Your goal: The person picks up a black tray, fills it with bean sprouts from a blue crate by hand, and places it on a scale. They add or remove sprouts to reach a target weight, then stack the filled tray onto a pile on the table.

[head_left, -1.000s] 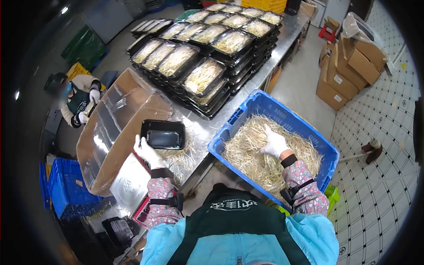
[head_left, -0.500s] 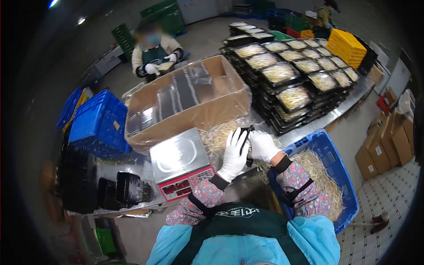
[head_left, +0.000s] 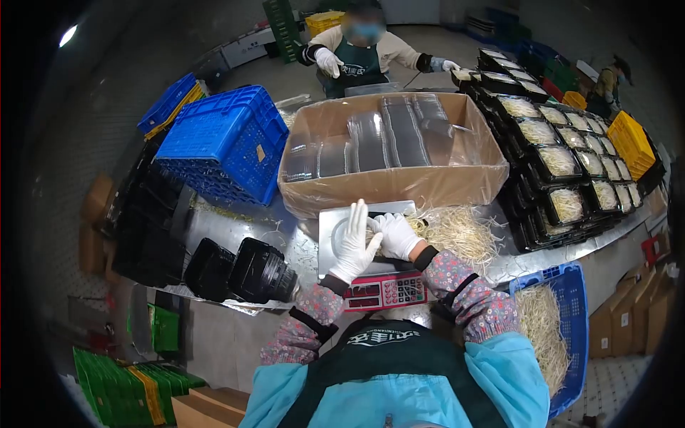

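White gloves cover both hands, which are over the metal pan of the weighing scale (head_left: 330, 227). My left hand (head_left: 354, 247) is open, its fingers stretched out and pressed together, the palm turned toward my right hand. Closed on a black tray (head_left: 382, 216) is my right hand (head_left: 397, 235); the tray is mostly hidden by the hands. The scale's red keypad panel (head_left: 385, 292) faces me. Loose bean sprouts (head_left: 464, 237) lie heaped on the metal table just right of the scale.
A carton (head_left: 392, 187) of stacked clear lids stands behind the scale. Blue crates (head_left: 221, 139) and black trays (head_left: 258, 269) are at left. Filled trays (head_left: 556, 162) are stacked at right, above a blue crate (head_left: 576, 321) of sprouts. A co-worker (head_left: 364, 53) stands across the table.
My view has turned to the right. Both hands, with the black tray, have gone from over the sprout heap to over the scale. The co-worker's hand now reaches toward the stacked trays.
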The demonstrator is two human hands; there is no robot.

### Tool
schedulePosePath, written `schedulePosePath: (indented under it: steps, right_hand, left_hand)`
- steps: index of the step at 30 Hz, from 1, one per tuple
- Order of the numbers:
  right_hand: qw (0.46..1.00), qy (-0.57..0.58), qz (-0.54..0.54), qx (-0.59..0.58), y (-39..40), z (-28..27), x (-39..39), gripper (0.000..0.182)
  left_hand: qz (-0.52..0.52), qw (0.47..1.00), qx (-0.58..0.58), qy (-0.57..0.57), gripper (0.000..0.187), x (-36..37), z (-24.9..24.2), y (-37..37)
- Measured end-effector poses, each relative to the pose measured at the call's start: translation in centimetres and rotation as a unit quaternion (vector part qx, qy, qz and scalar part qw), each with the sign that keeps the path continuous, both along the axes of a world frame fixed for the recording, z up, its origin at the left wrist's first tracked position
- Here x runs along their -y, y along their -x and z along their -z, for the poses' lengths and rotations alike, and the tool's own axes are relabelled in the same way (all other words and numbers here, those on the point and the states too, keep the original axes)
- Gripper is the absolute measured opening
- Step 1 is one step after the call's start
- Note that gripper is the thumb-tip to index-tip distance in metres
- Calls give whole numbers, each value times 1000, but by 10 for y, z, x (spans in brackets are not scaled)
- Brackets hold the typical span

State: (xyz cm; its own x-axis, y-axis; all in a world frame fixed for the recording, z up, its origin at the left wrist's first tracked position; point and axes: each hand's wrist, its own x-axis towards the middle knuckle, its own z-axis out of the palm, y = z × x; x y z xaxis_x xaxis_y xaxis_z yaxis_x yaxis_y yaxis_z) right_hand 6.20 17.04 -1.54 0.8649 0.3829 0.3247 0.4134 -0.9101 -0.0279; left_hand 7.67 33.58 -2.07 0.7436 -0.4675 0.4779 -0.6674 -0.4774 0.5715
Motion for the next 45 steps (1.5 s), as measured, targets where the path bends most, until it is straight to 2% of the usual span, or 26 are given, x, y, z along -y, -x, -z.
schedulePosePath:
  steps: [1,3,4,5,6,8,9,12,16,18,19,22,23,28,32,33,34,36,37,38,39,40,41,42,43,45]
  right_hand:
    - [996,6,14,-86,-4,0,-3,53]
    - [996,-15,21,-82,-2,-1,-6,56]
    - [996,-39,28,-79,-2,-4,-6,60]
    - [975,-77,27,-207,-4,-7,2,78]
    - [973,-82,29,-213,-6,-11,11,78]
    - [941,-267,-115,-172,-6,-12,31,99]
    - [937,-287,-81,-182,2,-29,38,111]
    - [984,7,0,-180,18,-65,72,104]
    - [972,-30,-3,-234,14,-38,113,83]
    - [976,-15,65,-208,18,-34,117,59]
    - [988,-48,56,-136,23,-27,115,34]
    - [989,-61,57,-121,24,-19,115,25]
    - [982,-159,41,-91,28,-19,120,18]
    - [957,-246,73,-131,39,-57,162,16]
    - [899,-395,125,-145,58,-68,205,16]
    - [853,-463,158,-180,66,-77,209,15]
    - [859,-477,139,-126,70,-71,219,13]
    - [850,-481,171,-132,80,-59,237,11]
    - [850,-481,168,-136,84,-49,243,11]
    - [814,-520,201,-164,86,-30,248,10]
    - [774,-557,233,-192,88,-9,254,10]
    - [811,-474,243,-241,87,28,273,22]
    - [901,-260,245,-247,96,35,275,31]
    - [943,-32,230,-237,102,37,276,40]
    - [915,-8,250,-318,97,30,274,60]
    - [942,-123,216,-225,86,17,263,65]
  left_hand:
    - [44,996,-4,-83,68,-1,0,-7]
    - [69,979,25,-188,67,0,0,-12]
    - [73,979,28,-187,67,2,0,-15]
    - [56,981,13,-186,66,4,2,-14]
    - [37,981,-8,-188,65,6,-1,-12]
    - [31,986,-9,-162,62,8,-1,-10]
    - [19,982,-8,-188,61,9,-3,-10]
    - [-6,978,12,-209,55,14,4,-7]
    - [-53,981,12,-189,51,29,11,-4]
    - [-94,976,13,-195,50,35,11,-1]
    - [-96,976,12,-196,50,37,10,1]
    - [-110,970,15,-217,50,39,5,1]
    - [-107,968,20,-224,50,38,4,2]
    - [-92,963,21,-253,55,35,4,2]
    - [-55,974,-16,-220,61,25,0,0]
    - [-31,983,-42,-178,64,21,-1,-1]
    - [-7,989,-67,-135,67,19,-9,-2]
    - [6,994,-66,-85,64,8,-29,0]
    - [1,995,-102,0,61,2,-40,2]
    - [-6,987,-136,86,59,-5,-46,2]
    - [-14,988,-119,101,53,-22,-30,-9]
    - [-21,971,-161,177,50,-28,-34,-10]
    - [-25,955,-193,222,49,-38,-32,-13]
    - [-31,937,-224,266,49,-50,-31,-17]
    - [-56,937,-223,264,49,-59,-39,-17]
    - [-76,921,-259,280,49,-73,-48,-12]
